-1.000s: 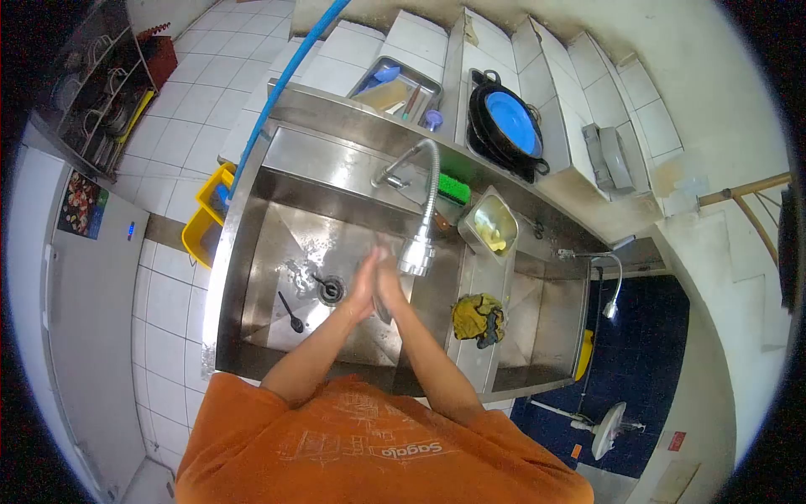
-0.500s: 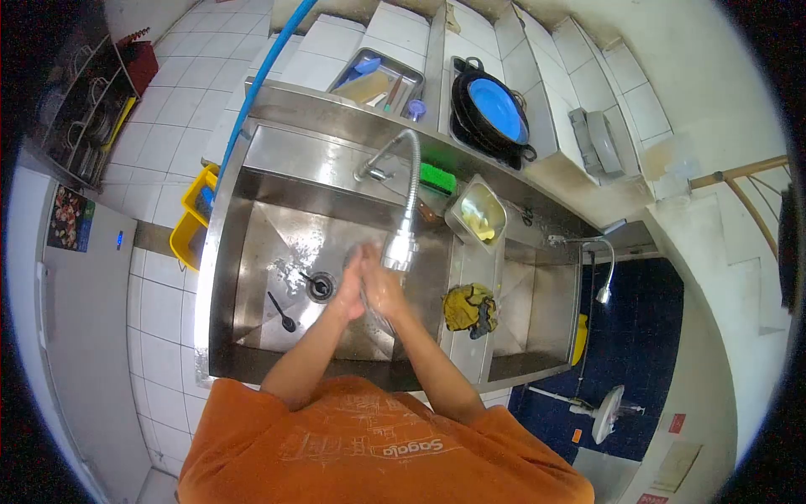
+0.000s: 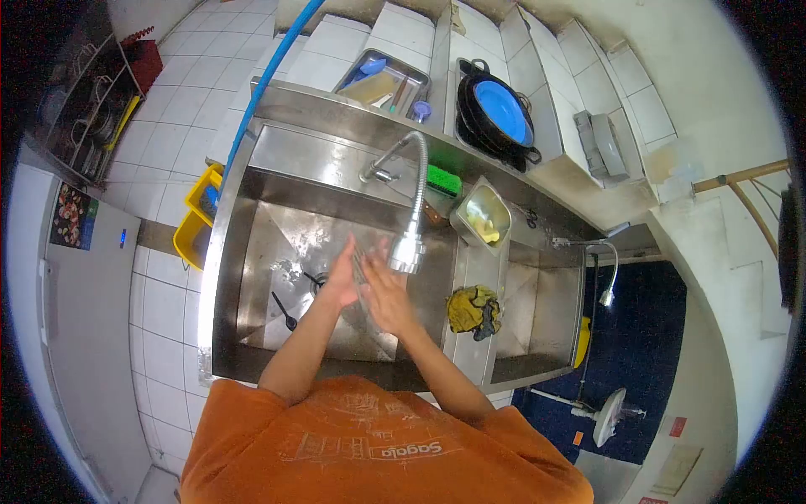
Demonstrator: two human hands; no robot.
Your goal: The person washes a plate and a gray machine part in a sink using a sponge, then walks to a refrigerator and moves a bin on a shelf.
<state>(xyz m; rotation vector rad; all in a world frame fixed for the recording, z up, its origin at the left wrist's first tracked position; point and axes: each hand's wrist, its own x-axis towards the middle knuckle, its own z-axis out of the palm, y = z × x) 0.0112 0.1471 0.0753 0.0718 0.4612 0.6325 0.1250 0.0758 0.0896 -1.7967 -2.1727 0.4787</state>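
Over the large steel sink basin (image 3: 260, 244), my left hand (image 3: 342, 281) and my right hand (image 3: 385, 296) are palm to palm, fingers stretched out and pointing away from me. A greyish, wet-looking strip shows between the palms; I cannot tell whether it is water or a thin object. The silver head of the gooseneck tap (image 3: 408, 254) is right beside my right fingers. Left of my hands, a black spoon (image 3: 290, 322) lies on the basin floor. A second black utensil (image 3: 311, 278) lies by the drain, partly hidden by my left hand.
A crumpled yellow-green cloth (image 3: 473, 312) lies on the divider beside the smaller basin (image 3: 522, 294). Behind it stands a metal container (image 3: 484, 220) near a green brush (image 3: 442, 181). Black pans with a blue plate (image 3: 502, 113) and a utensil tray (image 3: 382, 84) sit beyond the sink.
My hands have shifted slightly against each other, the right one now turned more with its back up. More of the drain is covered. The view has moved a little.
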